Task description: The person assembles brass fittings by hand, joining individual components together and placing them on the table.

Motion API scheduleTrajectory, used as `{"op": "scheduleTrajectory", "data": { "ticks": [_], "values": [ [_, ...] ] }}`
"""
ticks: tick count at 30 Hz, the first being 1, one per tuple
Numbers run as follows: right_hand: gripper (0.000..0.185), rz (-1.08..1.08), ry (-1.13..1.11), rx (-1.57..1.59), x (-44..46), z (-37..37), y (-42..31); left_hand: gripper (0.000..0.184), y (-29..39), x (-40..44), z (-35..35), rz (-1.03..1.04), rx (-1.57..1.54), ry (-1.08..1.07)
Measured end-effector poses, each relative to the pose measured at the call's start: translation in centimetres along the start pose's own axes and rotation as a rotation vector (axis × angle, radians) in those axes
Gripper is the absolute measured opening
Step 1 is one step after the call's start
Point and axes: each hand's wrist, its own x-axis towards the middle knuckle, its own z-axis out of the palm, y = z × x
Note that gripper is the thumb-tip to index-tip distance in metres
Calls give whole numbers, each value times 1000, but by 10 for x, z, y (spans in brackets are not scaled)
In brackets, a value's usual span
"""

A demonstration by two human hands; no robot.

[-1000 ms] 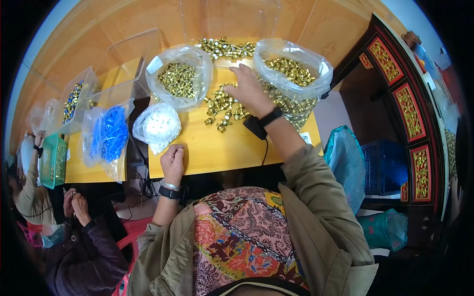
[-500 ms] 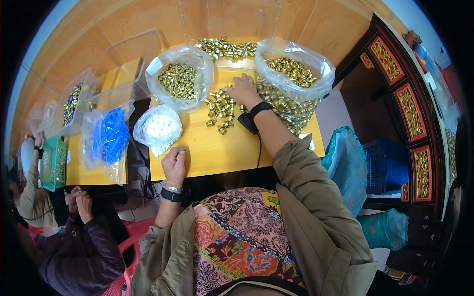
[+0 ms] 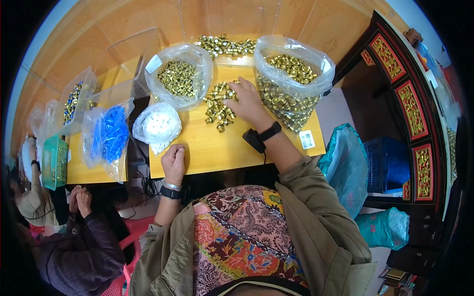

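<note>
My right hand reaches over the table with thumb and fingers apart, at the right edge of a loose pile of small brass-coloured metal fittings. Its fingertips are close to or touching the pieces. My left hand is closed in a fist near the table's front edge, and what its fingers hold, if anything, is hidden. Just beyond it stands a clear bag of small white parts. Clear bags of brass fittings stand on both sides of the pile, one on the left and a larger one on the right.
More brass pieces lie at the table's back. Further left are a bag of blue plastic parts, a clear bin and a green basket. Two other people sit at left. A teal sack stands on the right.
My right hand has turned and shifted slightly, its fingers now spread over the pile's right side. The right forearm has swung right, uncovering a white label. My left hand has hardly moved.
</note>
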Motion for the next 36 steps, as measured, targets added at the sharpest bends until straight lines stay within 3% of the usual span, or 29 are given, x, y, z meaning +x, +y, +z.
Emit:
{"op": "scheduleTrajectory", "data": {
  "ticks": [6,21,27,36],
  "values": [
    [63,70,22,16,-45,-7,9,14,-2,0,0,-84,-8,-8],
    [59,-27,39,-33,-57,-25,-11,13,5,0,-1,-89,-6,-10],
    [59,108,-57,-121,-68,-48,-16,12,5,0,1,-111,-20,-10],
    [54,7,-49,-122,-66,-39,4,16,-1,-1,2,-71,92,6]
  ]
}}
